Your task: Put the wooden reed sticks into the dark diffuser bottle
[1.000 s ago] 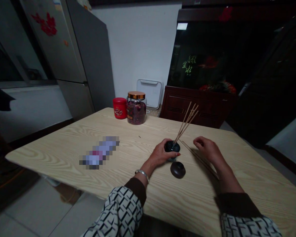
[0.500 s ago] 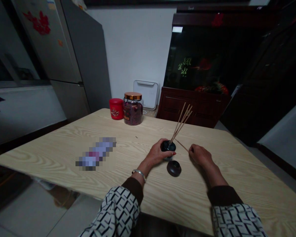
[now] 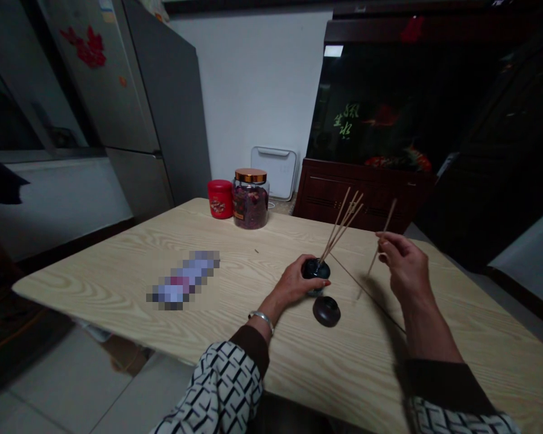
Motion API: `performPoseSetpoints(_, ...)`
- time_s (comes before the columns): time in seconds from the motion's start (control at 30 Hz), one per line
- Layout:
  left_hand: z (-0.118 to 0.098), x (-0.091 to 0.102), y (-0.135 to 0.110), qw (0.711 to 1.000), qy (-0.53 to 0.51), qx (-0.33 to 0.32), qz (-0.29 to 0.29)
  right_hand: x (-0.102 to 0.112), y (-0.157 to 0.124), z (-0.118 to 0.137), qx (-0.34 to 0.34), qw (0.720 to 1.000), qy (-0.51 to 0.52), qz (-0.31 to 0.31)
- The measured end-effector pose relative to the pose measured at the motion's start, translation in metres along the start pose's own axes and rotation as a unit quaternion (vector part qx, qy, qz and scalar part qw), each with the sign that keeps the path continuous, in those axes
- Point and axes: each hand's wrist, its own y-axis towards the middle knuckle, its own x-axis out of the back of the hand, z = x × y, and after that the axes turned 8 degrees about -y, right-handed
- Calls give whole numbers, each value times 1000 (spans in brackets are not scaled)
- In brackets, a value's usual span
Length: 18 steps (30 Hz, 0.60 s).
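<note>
The person's left hand [image 3: 294, 282] is curved around a small dark bottle [image 3: 317, 271] on the wood-grained table [image 3: 226, 325], thumb along the near side; the right hand [image 3: 406, 262] is raised well over to the right, thumb and forefinger pinching a thin held stick [image 3: 371, 266] along its upper part, the other fingers bent, though I can't make out each one; the held stick slants, its top tipped to the right and its lower end pointing down toward the tabletop, and I can't tell whether that tip touches; what draws my eye is that the bottle's mouth lies to the left of the held stick, with a clear gap between, the left hand touching the glass and the right hand apart from it; a cluster of sticks [image 3: 330, 245] stands in the mouth, fanning up and to the right, a lean much like the held one's; a loose stick [image 3: 384, 310] lies on the table, running from near the bottle back toward the right forearm; a dark round cap [image 3: 326, 312] sits just this side of the bottle; farther back, to the left, a red canister [image 3: 220, 199] and a glass jar [image 3: 250, 206] stand side by side.
</note>
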Motion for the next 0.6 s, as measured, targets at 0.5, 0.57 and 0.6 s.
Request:
performPoseSetpoints(0.5, -5, -1, -1, 1000, 14, 2, -2, -38, -11, 62, 15, 969, 240, -58)
performPoseSetpoints(0.57, -6, 0, -2, 1000, 13, -2, -1, -42, -11, 61, 24, 972, 226, -59)
performPoseSetpoints(0.6, -5, 0, -2, 1000, 12, -3, -1, -43, -12, 60, 29, 974, 216, -60)
